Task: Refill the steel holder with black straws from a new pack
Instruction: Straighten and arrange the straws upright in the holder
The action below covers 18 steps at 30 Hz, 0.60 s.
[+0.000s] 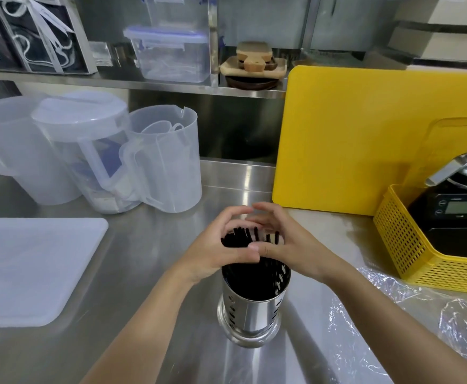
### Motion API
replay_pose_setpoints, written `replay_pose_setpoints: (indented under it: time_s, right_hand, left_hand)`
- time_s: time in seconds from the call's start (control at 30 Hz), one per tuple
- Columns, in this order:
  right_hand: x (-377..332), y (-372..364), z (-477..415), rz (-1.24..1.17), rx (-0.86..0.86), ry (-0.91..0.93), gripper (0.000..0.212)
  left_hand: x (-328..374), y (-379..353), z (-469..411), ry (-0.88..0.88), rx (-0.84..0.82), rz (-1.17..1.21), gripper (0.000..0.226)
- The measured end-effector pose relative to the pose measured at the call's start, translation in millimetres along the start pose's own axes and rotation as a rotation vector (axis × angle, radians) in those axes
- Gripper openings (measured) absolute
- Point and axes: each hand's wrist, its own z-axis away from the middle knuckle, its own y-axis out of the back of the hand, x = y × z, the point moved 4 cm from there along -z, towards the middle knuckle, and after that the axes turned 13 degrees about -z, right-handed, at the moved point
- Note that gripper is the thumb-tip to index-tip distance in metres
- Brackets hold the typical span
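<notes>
counter (149,273): steel
centre: holder (254,309) standing
left: white board (27,267) lying, jugs (94,156) standing behind
right: yellow board (351,139) leaning, basket (409,245) sitting, wrap (392,314) lying

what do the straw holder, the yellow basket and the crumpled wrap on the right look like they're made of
Holder: steel, polished, judging by mirror glare; punched slots in its wall.
Yellow basket: probably moulded plastic, matte, uniform colour, regular grid of holes.
Wrap: thin clear plastic film, creased with white glints, counter showing through.
</notes>
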Motion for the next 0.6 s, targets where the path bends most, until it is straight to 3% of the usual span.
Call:
replay_pose_setpoints:
  time_s: [0.07, 0.17, 0.23, 0.3, 0.4, 0.47, 0.6]
  right_hand:
    - [2, -2, 1, -0.097, 0.039, 0.007, 0.065]
    - [9, -2, 5, -0.190, 0.016, -0.058, 0.089]
    - [12, -4, 7, -0.129, -0.056, -0.118, 0.109]
    - [16, -9, 7, 0.068, -0.096, -0.149, 0.122]
    - [11, -12, 5, 0.332, -0.043, -0.176, 0.118]
    - [6, -16, 4, 0.508, -0.033, -0.097, 0.110]
    - [6, -30, 2, 0.554, -0.139, -0.051, 0.104]
  left_hand:
    - [4, -4, -4, -0.013, 0.113, -0.011, 0.073]
    - [7, -9, -6, 0.019, 0.246, 0.108, 0.046]
    - [7, -11, -6, 0.073, 0.303, 0.233, 0.034]
    - [5, -12, -6, 0.135, 0.365, 0.327, 0.037]
    - [2, -10, -4, 0.181, 0.452, 0.405, 0.046]
    - [1, -8, -3, 0.181, 0.508, 0.421, 0.042]
    - [-1, -8, 2, 0.150, 0.652, 0.450, 0.035]
